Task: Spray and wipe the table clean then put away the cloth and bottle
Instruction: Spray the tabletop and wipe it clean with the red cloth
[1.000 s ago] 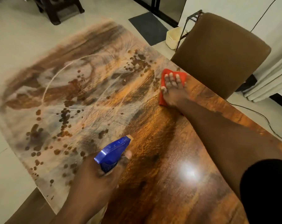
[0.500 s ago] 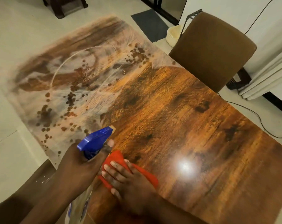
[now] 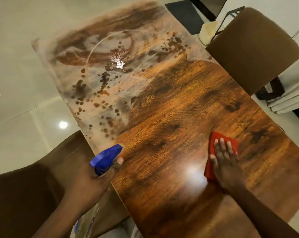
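Observation:
The wooden table (image 3: 171, 103) runs away from me; its far half is dusty white with dark spray droplets (image 3: 114, 60), its near half shines clean. My right hand (image 3: 226, 164) lies flat on a red cloth (image 3: 212, 148), pressing it onto the table near the right edge. My left hand (image 3: 92, 184) grips a spray bottle with a blue trigger head (image 3: 105, 157) at the table's left edge, nozzle pointing toward the dusty part. The bottle's body is mostly hidden under my hand.
A brown padded chair (image 3: 253, 52) stands at the table's far right side, with a cream bin (image 3: 208, 32) and a dark floor mat (image 3: 184, 16) behind it. Another brown chair (image 3: 25, 194) is at the near left. White curtains (image 3: 289, 100) hang right.
My right hand swept the red cloth from the far right edge to beside the bottle, then back across to the right side. The left hand kept hold of the bottle.

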